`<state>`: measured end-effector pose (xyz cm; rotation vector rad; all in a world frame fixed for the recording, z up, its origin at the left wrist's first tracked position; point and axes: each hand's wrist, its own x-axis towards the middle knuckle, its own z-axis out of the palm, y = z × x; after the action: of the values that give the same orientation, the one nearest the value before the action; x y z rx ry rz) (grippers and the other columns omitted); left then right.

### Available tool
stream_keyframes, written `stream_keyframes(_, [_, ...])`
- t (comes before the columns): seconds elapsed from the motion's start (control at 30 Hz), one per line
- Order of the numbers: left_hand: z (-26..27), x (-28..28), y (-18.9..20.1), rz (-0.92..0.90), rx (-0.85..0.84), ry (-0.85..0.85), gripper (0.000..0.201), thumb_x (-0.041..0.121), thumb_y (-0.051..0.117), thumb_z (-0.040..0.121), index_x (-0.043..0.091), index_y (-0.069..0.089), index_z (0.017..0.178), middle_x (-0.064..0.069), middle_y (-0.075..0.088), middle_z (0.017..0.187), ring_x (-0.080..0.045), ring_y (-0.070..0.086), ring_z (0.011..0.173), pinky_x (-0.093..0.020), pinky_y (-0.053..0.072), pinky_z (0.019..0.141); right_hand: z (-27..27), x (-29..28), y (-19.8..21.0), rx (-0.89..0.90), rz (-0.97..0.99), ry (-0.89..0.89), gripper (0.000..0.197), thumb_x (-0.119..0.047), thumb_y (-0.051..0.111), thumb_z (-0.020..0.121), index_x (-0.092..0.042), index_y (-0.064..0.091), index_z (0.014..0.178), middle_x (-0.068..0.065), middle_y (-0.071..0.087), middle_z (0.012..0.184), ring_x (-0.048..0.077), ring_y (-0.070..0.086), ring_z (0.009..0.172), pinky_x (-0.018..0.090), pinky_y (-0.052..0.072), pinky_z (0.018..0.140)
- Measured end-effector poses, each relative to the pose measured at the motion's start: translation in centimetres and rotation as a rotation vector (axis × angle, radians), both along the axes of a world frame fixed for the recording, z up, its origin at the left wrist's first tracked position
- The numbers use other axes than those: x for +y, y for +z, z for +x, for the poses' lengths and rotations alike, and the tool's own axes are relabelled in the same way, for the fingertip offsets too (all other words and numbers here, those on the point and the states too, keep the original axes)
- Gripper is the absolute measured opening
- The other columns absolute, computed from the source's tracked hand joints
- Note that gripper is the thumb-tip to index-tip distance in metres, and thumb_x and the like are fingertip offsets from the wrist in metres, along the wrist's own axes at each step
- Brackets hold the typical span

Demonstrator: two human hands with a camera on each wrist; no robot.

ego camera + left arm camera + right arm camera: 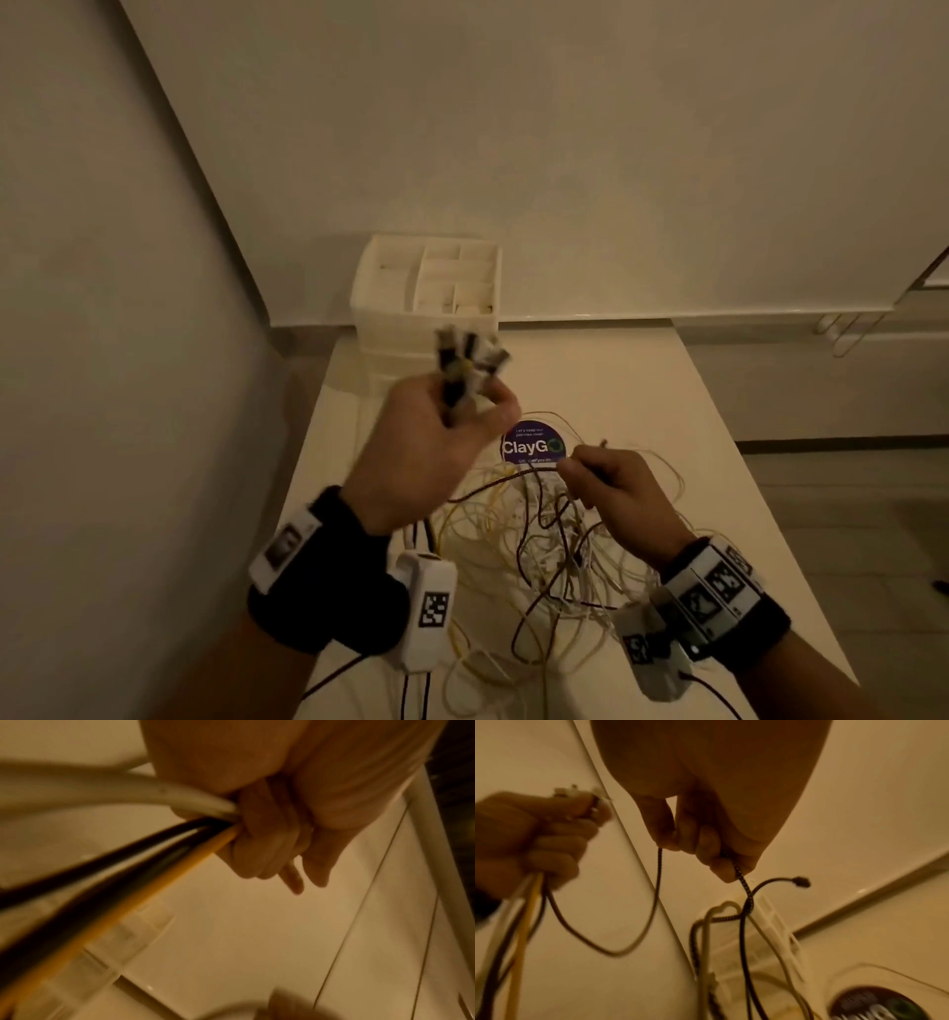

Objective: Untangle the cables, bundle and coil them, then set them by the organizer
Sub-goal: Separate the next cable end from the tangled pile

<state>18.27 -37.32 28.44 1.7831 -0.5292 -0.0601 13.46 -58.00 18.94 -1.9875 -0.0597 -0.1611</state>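
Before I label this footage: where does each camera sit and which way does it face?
Head: worn high, looking down at the table; both hands and wristbands show.
Left wrist: looks along the left hand, its grip on cables.
Right wrist: looks along the right hand pinching a braided cable.
Shared: head and right-wrist views both show the organizer.

Cables: loose tangle of white, yellow, black and braided strands on the table, spread in overlapping loops. Several plug ends gathered into one bunch, raised above the table (blurred; count unclear), with white, black and yellow leads running down from it. One braided cable lifted clear of the heap, sagging in a loop; a dark plug juts free beside it. Organizer: white, compartmented, upright at the table's far left corner.
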Motion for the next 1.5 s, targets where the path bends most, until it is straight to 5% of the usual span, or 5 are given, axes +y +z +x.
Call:
stream_keyframes(0.33, [-0.1,-3.8,-1.9,0.224,-0.160,-0.016,0.006,0.030,0.063,0.092,0.030,0.065,0.087,0.017,0.063,0.071,0.002,0.061,0.073,-0.006,0.039,0.060,1.2,0.3,6.2,-0.024,0.223,0.166,0.039,-0.019,0.046,0.099,-0.021,0.056,0.061,-0.007,0.047,0.054,0.004,0.041,0.052,0.016,0.034,0.055])
stream_keyframes(0.77, [4.1,2.5,2.0,-0.313,-0.162,0.612,0.030,0.046,0.059,0.087,0.026,0.067,0.066,0.009,0.049,0.042,-0.019,0.038,0.040,-0.033,0.034,0.047,1.6,-2.2,-1.7,-0.028,0.034,0.026,0.031,-0.028,0.049,0.093,-0.003,0.056,0.074,-0.012,0.047,0.058,0.002,0.039,0.055,0.017,0.034,0.056])
stream_keyframes(1.0, [1.7,2.7,0.9,-0.095,-0.229,0.645,0.019,0.036,0.067,0.086,0.017,0.067,0.092,-0.001,0.067,0.077,-0.010,0.059,0.064,-0.031,0.050,0.067,1.3,-2.4,-2.1,0.014,-0.053,-0.095,0.034,-0.029,0.056,0.096,-0.017,0.059,0.064,0.010,0.042,0.056,0.012,0.037,0.054,0.027,0.032,0.055])
stream_keyframes(1.27, [-0.4,-2.2,-2.6,0.180,-0.085,0.089,0.022,0.029,0.067,0.089,0.024,0.072,0.110,0.009,0.073,0.100,0.001,0.064,0.091,-0.013,0.047,0.076,1.2,-0.8,3.4,-0.044,0.062,0.042,0.035,-0.038,0.059,0.086,-0.017,0.060,0.058,0.019,0.050,0.061,0.027,0.043,0.058,0.034,0.036,0.062])
stream_keyframes(1.5, [-0.1,-3.1,-3.1,0.069,-0.169,0.147,0.010,0.024,0.064,0.091,0.022,0.065,0.082,0.021,0.056,0.056,0.006,0.055,0.056,-0.010,0.035,0.054,1.1,0.3,5.8,-0.095,0.155,0.114,0.029,-0.020,0.050,0.092,-0.008,0.063,0.068,-0.011,0.057,0.059,-0.001,0.047,0.058,0.013,0.037,0.060])
